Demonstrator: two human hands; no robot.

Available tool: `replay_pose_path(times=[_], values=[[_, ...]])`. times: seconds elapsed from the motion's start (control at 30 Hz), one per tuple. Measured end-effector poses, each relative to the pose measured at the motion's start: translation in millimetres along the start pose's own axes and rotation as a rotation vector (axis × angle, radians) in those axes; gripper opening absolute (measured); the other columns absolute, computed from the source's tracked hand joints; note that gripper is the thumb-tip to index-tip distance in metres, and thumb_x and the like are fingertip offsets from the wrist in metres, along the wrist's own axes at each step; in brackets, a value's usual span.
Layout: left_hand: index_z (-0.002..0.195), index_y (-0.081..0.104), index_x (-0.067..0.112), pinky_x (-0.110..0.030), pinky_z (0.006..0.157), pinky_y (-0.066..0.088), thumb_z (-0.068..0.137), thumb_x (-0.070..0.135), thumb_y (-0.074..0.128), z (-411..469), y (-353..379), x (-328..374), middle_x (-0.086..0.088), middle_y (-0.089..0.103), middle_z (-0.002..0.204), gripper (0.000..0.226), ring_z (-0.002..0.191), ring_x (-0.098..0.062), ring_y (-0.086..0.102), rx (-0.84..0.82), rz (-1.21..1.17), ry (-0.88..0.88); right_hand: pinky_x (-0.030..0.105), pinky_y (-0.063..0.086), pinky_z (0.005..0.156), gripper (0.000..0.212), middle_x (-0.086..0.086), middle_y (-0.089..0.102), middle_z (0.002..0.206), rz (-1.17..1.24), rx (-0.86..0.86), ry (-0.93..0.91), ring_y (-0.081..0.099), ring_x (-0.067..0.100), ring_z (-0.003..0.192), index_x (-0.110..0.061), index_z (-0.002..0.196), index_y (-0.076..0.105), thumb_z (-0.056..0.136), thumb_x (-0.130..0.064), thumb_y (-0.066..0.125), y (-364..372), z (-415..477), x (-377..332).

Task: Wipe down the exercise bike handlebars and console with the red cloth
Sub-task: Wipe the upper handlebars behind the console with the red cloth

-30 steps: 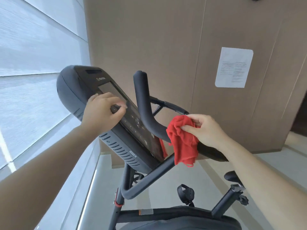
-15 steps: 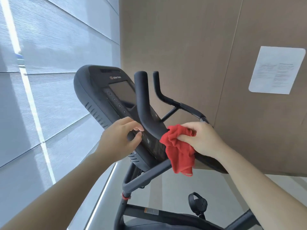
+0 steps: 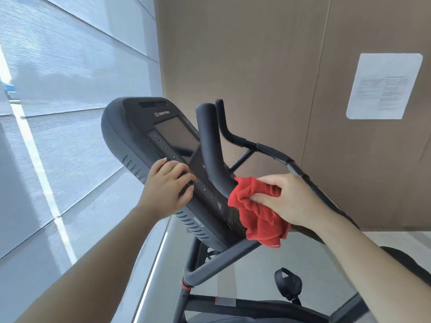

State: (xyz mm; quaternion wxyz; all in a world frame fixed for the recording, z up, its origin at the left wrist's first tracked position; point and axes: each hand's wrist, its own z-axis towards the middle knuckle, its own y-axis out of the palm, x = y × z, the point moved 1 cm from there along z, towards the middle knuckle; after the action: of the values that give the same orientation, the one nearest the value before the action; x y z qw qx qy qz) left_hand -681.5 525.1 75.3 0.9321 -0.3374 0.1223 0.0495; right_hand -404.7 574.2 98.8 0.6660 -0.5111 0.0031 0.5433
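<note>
The exercise bike's dark console (image 3: 144, 134) tilts across the middle of the view, its screen and button row facing me. Black handlebars (image 3: 211, 145) curve up in front of it, and a second bar runs off to the right. My left hand (image 3: 169, 185) grips the console's left edge, fingers curled over the button panel. In my right hand (image 3: 289, 198) is the crumpled red cloth (image 3: 256, 215), pressed against the lower bend of the near handlebar beside the console's bottom corner. Part of that handlebar is hidden under the cloth and hand.
A window wall with grey blinds (image 3: 70, 78) fills the left. Behind the bike is a brown panelled wall with a white paper notice (image 3: 383, 86). Below are the bike's frame tube (image 3: 224, 259), a pedal with strap (image 3: 288, 284) and pale floor.
My left hand has slid down along the console's left edge and now rests on the button panel. The red cloth stays at the handlebar's lower bend. The camera has swung left and closer.
</note>
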Motion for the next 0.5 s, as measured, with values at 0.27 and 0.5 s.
replay_pose_path(times=[0.27,0.5], values=[[0.078,0.066,0.025,-0.037,0.098,0.029,0.081,0.037,0.047,3,22,-3,0.006,0.061,0.082,0.022,0.085,-0.020,0.059,0.213,0.034,0.034,0.032,0.053,0.083,0.023,-0.016,0.073,0.090,0.209,0.101,0.078,0.068,0.003,0.088,-0.036,0.099,0.071,0.076,-0.036,0.073,9,0,-1],[0.078,0.066,0.025,-0.036,0.099,0.028,0.080,0.038,0.048,3,23,-5,0.005,0.059,0.081,0.022,0.086,-0.020,0.058,0.198,0.055,0.063,0.023,0.052,0.075,0.016,-0.019,0.072,0.083,0.069,0.149,0.074,0.068,0.002,0.081,-0.039,0.089,0.072,0.074,-0.035,0.075,2,-5,-5]])
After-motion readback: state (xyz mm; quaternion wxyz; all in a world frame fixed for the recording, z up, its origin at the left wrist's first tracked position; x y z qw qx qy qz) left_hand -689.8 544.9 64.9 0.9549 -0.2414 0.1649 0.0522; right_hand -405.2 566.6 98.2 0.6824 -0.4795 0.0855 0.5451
